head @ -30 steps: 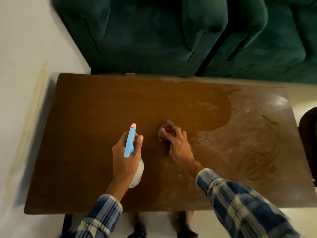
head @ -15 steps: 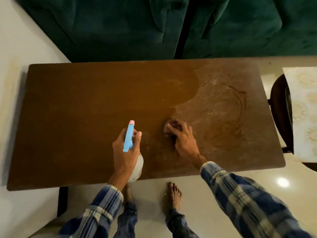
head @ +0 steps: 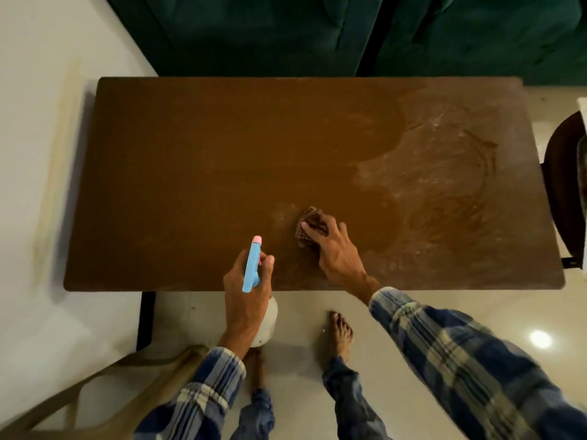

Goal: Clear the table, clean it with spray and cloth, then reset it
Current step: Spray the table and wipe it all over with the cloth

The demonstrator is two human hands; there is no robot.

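A brown wooden table (head: pixel 197 173) fills the middle of the view, with nothing standing on it. Its left part looks dark and wiped, its right part is streaked with pale smears. My right hand (head: pixel 336 249) presses a small dark checked cloth (head: pixel 309 228) flat on the tabletop near the front edge. My left hand (head: pixel 246 290) grips a spray bottle (head: pixel 252 266) with a blue trigger head, a pink nozzle tip and a white body, held over the table's front edge, nozzle pointing away from me.
A dark green sofa (head: pixel 286 33) stands along the table's far side. A dark chair (head: pixel 563 192) sits at the right end. A beige plastic chair (head: pixel 95 385) is at the lower left. My bare feet (head: pixel 340 335) stand on the pale tiled floor.
My view has pulled back and shifted, so more floor and my feet show. The right hand with the cloth stays near the table's front middle. The left hand still holds the spray bottle.
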